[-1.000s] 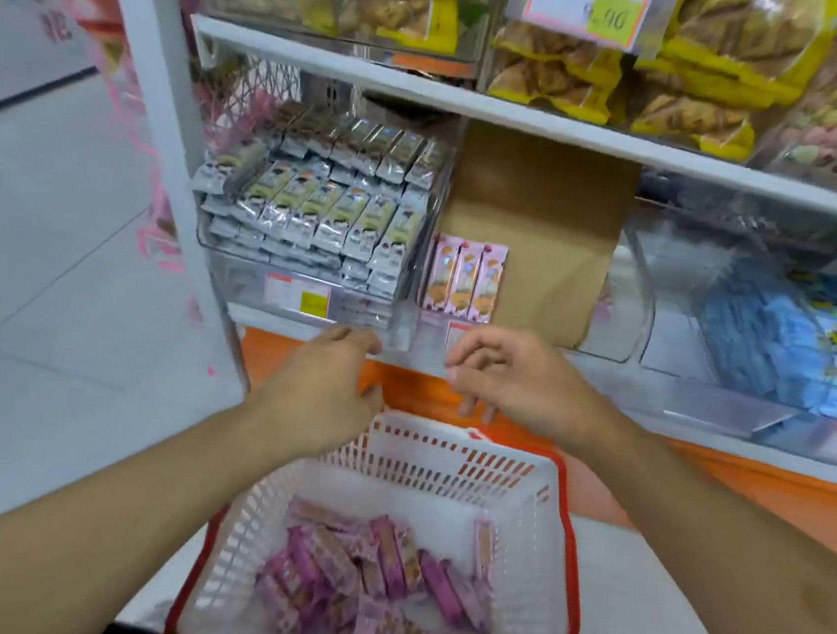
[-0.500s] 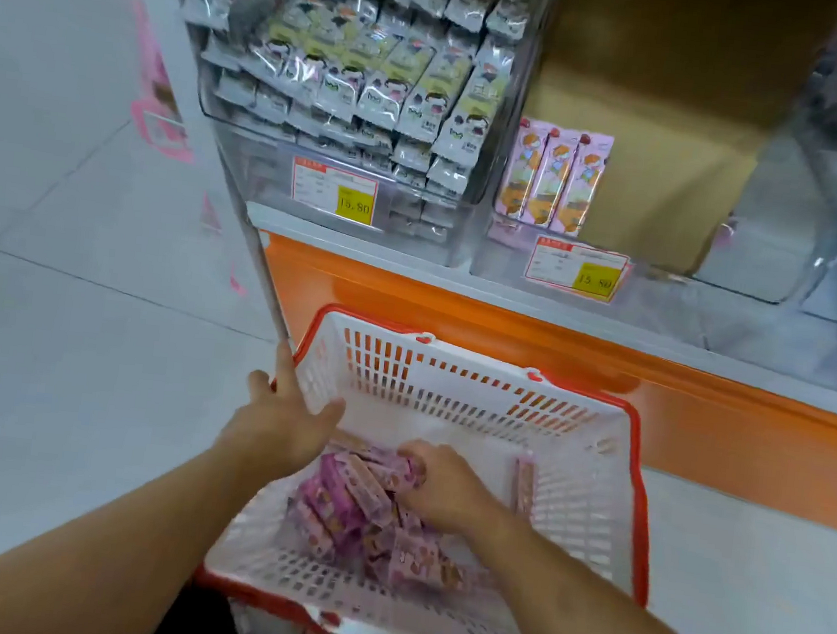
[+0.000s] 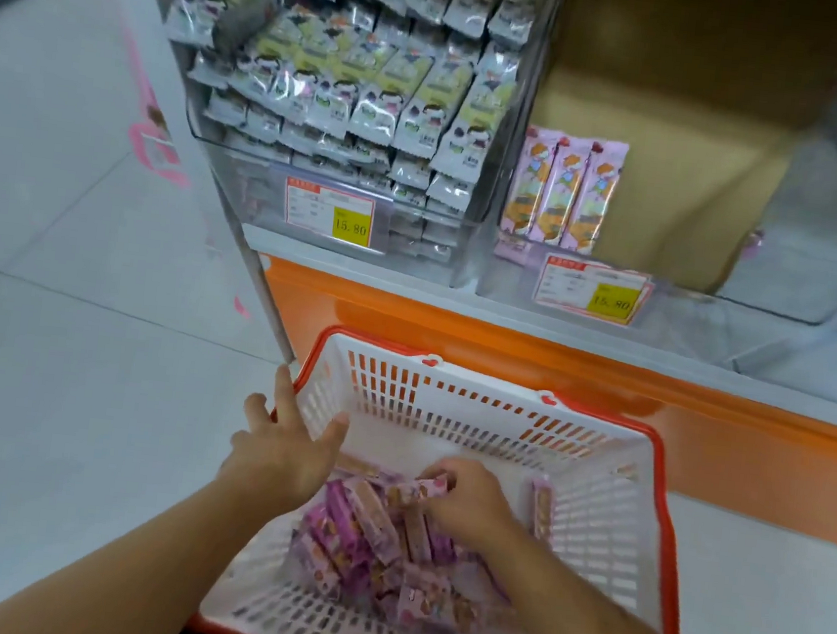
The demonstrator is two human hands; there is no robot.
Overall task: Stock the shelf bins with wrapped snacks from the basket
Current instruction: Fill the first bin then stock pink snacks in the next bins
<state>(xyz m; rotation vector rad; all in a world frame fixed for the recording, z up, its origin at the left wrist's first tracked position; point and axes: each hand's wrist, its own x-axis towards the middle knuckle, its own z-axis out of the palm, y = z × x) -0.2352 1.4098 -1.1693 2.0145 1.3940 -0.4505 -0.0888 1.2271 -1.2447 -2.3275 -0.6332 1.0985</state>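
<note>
A: Where are the wrapped snacks?

B: Most lie heaped as pink wrapped snacks [image 3: 372, 544] in the white basket [image 3: 594, 490] with the orange rim, on the floor below the shelf. Three more stand upright in the clear shelf bin [image 3: 564, 192], in front of brown cardboard [image 3: 680, 163].

A: And the hands?

B: The right hand [image 3: 469, 503] is down in the pile, its grip curled round a few packets. The left hand [image 3: 284, 447] rests on the basket's left rim, fingers spread and straight, grip loose, holding nothing.

A: The neighbouring bin?

B: Full of silver-green packets [image 3: 378, 90].
</note>
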